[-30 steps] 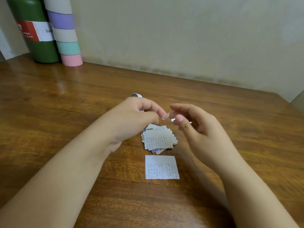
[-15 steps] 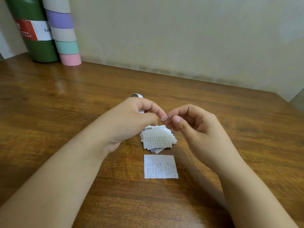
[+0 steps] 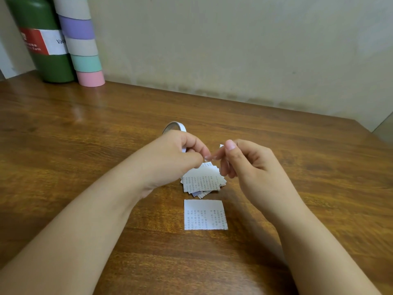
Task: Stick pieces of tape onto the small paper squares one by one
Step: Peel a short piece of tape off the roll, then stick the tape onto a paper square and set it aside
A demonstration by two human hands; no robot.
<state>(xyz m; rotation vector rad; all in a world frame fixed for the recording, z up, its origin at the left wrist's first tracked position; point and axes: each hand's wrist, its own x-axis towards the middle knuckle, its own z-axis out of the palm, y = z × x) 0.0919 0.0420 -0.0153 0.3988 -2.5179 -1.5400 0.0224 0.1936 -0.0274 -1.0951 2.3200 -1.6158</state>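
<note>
**Both hands at the tape, paper squares beneath**

Far left of the fingers, against the wall: green bottle [image 3: 45,39], upright, red and white label. Readable on the white part only "Va…"; on the red part "Earth", other print too small to read. Touching its right side, a stack of tape rolls [image 3: 81,42] in bands of cream, purple, cream, mint, pink from top to bottom, standing on the table [image 3: 85,133].

Left hand [image 3: 176,155]: fingers curled round a white tape roll [image 3: 174,127], whose top edge shows just behind the knuckles. Thumb and forefinger pinched at the tape's free end.

Between the two hands: a small tape piece [image 3: 209,157], pinched from both sides. Whether it is torn off the roll, cannot tell.

Right hand [image 3: 247,165]: forefinger and thumb tips grip the tape piece; remaining fingers loosely curled.

Just below the fingers: pile of paper squares [image 3: 203,179], fanned, printed with columns of small characters, illegible. Nearer the person, apart from the pile, a single paper square [image 3: 205,214] lies flat, same print.
</note>
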